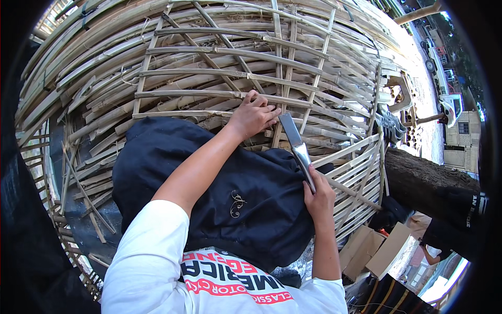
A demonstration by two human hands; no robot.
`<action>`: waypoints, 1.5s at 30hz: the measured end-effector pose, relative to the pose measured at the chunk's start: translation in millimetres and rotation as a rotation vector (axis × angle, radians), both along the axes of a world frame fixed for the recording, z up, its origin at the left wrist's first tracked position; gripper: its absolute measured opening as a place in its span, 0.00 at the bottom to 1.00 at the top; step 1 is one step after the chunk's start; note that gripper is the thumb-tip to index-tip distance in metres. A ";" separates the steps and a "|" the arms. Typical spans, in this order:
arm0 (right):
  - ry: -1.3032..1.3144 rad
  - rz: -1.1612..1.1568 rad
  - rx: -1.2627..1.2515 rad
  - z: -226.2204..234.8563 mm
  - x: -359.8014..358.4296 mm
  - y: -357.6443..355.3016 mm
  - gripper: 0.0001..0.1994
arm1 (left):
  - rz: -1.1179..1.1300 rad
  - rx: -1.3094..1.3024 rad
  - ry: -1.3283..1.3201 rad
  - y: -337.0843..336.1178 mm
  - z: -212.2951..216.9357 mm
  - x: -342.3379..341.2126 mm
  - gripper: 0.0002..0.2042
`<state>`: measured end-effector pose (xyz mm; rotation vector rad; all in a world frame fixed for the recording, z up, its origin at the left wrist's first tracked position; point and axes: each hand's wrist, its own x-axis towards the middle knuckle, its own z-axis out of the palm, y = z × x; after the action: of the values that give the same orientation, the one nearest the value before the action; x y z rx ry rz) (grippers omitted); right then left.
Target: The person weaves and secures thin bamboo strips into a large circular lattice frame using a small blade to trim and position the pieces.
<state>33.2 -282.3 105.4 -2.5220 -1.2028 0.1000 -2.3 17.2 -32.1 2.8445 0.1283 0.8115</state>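
Two bare hands are at work on one lattice [212, 51] of pale split strips, which lies in front of the person, over a heap of loose strips [89, 68] too crowded to count. At least five long strips run across the lattice from left to right, and six others cross them: one at each end, two slanting left of the middle and two close together right of it. The left hand [251, 116] rests at the lattice's near side, its fingers bent and close together; whether they pinch a strip cannot be told. The right hand [319, 196] has its fingers wrapped round the handle of one broad silver knife [291, 130], whose blade points up and left, its end just beside the left hand's fingers. One dark cloth [149, 152] covers the lap beneath the forearms. To the right are one slatted panel [346, 149], one thick log [418, 170], one opened cardboard box [388, 251] and one other person [444, 235] in dark clothing, well apart from the hands
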 end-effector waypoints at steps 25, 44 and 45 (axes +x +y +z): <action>-0.052 -0.020 -0.076 12.1 -17.7 13.7 0.26 | -0.013 -0.007 0.014 2.4 -1.1 -1.8 0.17; -0.037 0.002 -0.053 15.3 -20.7 16.1 0.22 | -0.032 -0.051 0.091 3.6 -5.6 0.7 0.19; -0.029 0.007 -0.013 14.4 -22.2 14.7 0.22 | -0.038 -0.070 0.095 2.9 -5.6 0.5 0.19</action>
<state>11.0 -267.6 119.8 -2.5390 -1.2256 0.0732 -1.9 20.1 -37.8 2.8110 0.1123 0.6510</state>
